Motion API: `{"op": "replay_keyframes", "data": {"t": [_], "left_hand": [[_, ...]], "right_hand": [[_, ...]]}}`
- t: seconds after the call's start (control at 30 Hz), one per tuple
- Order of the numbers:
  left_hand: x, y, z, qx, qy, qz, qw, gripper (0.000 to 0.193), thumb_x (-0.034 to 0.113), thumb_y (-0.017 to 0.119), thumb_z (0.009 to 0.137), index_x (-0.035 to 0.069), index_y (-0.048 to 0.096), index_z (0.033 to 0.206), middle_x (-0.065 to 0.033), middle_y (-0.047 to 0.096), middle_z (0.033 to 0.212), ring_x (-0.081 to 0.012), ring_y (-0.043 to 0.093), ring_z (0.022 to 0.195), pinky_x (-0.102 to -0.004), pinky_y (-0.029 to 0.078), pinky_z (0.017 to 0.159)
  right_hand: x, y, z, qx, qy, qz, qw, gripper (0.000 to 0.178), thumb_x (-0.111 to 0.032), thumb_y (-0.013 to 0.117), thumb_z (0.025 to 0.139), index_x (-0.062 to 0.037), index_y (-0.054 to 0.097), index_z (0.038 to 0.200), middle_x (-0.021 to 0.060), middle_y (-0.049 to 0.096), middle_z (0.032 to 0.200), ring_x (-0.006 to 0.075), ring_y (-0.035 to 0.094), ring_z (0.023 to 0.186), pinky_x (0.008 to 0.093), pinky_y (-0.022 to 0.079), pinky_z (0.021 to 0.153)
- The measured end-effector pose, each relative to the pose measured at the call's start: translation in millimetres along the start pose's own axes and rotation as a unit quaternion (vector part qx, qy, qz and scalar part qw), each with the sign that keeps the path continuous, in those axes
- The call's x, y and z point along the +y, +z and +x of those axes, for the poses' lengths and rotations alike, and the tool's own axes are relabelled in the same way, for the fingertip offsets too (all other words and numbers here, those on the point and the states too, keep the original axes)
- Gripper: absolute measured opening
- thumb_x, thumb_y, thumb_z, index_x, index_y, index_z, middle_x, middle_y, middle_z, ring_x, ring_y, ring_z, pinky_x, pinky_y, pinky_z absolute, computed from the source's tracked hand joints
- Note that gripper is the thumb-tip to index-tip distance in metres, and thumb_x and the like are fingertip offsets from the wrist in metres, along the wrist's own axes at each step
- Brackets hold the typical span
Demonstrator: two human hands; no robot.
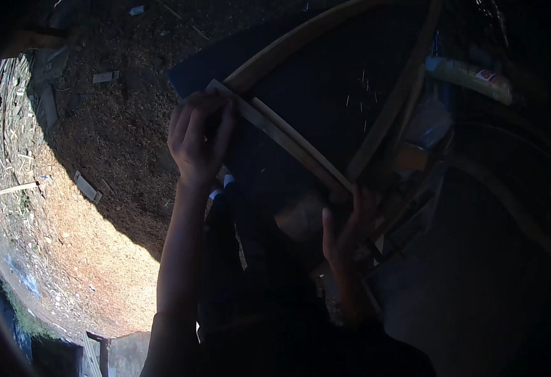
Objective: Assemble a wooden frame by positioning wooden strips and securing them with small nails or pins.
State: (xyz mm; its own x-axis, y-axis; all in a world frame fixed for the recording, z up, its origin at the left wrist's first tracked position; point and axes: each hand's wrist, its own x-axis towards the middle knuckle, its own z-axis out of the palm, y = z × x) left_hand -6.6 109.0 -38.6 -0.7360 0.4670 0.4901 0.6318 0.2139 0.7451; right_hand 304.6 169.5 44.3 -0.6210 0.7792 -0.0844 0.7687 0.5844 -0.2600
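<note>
A pale wooden strip (275,133) runs slantwise across a dark, flat surface in front of me. At its far left end my left hand (199,133) is closed, with the fingers curled over the wood. My right hand (346,226) is by the strip's near right end, thumb held apart and fingers stretched out against the wood; shadow hides part of them. Two longer wooden pieces meet the strip near its ends: a curved-looking rail (294,41) on the left and another rail (392,113) on the right. Together they form a frame.
A plastic bottle (467,78) with a light-blue end lies at the right, beside a crumpled clear bag (429,122) and an orange-brown block (411,157). Wood scraps (87,187) and sawdust (93,239) cover the ground at left, partly sunlit. Deep shadow hides the right side.
</note>
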Motion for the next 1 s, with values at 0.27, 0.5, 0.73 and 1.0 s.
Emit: {"op": "replay_keyframes", "data": {"t": [0.27, 0.5, 0.73, 1.0], "left_hand": [[-17.8, 1.8, 8.5, -0.039, 0.083, 0.006, 0.996, 0.019, -0.005, 0.082, 0.083, 0.001, 0.070, 0.095, -0.0100, 0.074, 0.098, -0.0270, 0.072, 0.094, -0.0389, 0.058, 0.083], [-19.0, 6.6, 12.3, -0.029, 0.099, 0.010, 0.995, 0.019, -0.005, 0.083, 0.082, 0.000, 0.070, 0.094, -0.0113, 0.074, 0.098, -0.0266, 0.072, 0.095, -0.0376, 0.058, 0.082], [-12.7, 8.5, 9.0, -0.007, 0.091, 0.034, 0.995, 0.022, -0.003, 0.084, 0.079, 0.001, 0.072, 0.096, -0.0116, 0.074, 0.100, -0.0266, 0.072, 0.095, -0.0377, 0.058, 0.083], [-15.1, 8.5, 9.3, 0.020, 0.088, 0.013, 0.996, 0.020, -0.002, 0.085, 0.079, 0.002, 0.073, 0.094, -0.0100, 0.074, 0.098, -0.0253, 0.073, 0.094, -0.0363, 0.058, 0.082]], "right_hand": [[28.5, -7.8, 138.9, 0.064, -0.062, 0.048, 0.995, 0.053, -0.029, 0.066, 0.102, -0.0046, 0.054, 0.147, 0.0224, 0.049, 0.145, 0.0397, 0.050, 0.132, 0.0518, 0.040, 0.111], [-44.6, 27.1, 290.7, 0.083, -0.075, 0.075, 0.991, 0.053, -0.036, 0.073, 0.098, -0.0038, 0.060, 0.138, 0.0160, 0.065, 0.109, 0.0320, 0.060, 0.105, 0.0424, 0.048, 0.094], [-103.8, 23.7, 329.5, -0.020, 0.051, -0.042, 0.998, 0.097, -0.064, 0.056, 0.100, 0.0097, 0.029, 0.158, 0.0286, 0.033, 0.161, 0.0429, 0.031, 0.152, 0.0551, 0.023, 0.127], [-92.9, -8.0, 276.5, 0.013, -0.020, 0.141, 0.990, 0.065, -0.041, 0.069, 0.099, -0.0031, 0.047, 0.148, 0.0171, 0.050, 0.131, 0.0305, 0.046, 0.122, 0.0454, 0.042, 0.102]]}}
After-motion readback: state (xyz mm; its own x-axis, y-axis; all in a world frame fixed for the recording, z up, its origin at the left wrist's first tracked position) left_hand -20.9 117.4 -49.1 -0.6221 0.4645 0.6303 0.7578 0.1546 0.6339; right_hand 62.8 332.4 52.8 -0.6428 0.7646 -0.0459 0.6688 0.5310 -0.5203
